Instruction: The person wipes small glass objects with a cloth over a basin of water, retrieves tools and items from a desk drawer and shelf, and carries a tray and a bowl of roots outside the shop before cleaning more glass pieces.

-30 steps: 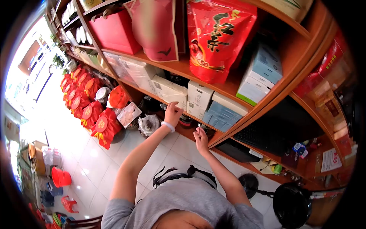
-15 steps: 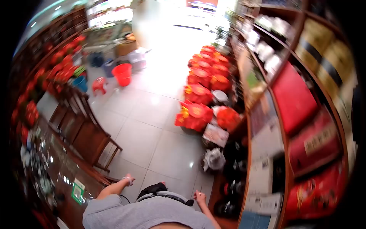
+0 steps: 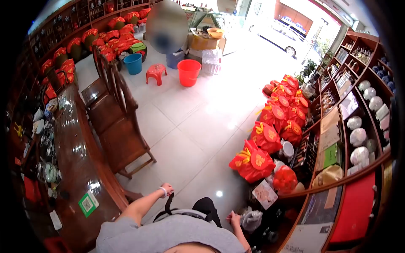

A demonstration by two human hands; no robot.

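My left hand point(image 3: 167, 189), with a pale band at the wrist, is out in front of my waist at the left. Its fingers look closed at the upper end of a black strap point(image 3: 168, 203), which curves back toward my waist; the grip itself is small and partly hidden. Low on the right is my right hand point(image 3: 233, 218), its fingers loosely bent and apart, with nothing visible in them. Closest to it is a plastic-wrapped whitish object point(image 3: 252, 220) beside the shelf. Dark cloth point(image 3: 206, 209) shows between my hands.
A long wooden table point(image 3: 71, 143) and wooden chairs point(image 3: 122, 147) line the left. Red-wrapped jars point(image 3: 253, 162) stand along the right, beside tall shelves point(image 3: 358, 173). Ahead are a red stool point(image 3: 156, 74), a red bucket point(image 3: 188, 74) and a person point(image 3: 166, 27).
My view has turned left, bringing more of the table, chairs and person into sight. My left hand is now at the black strap. Both hands appear further right in the picture.
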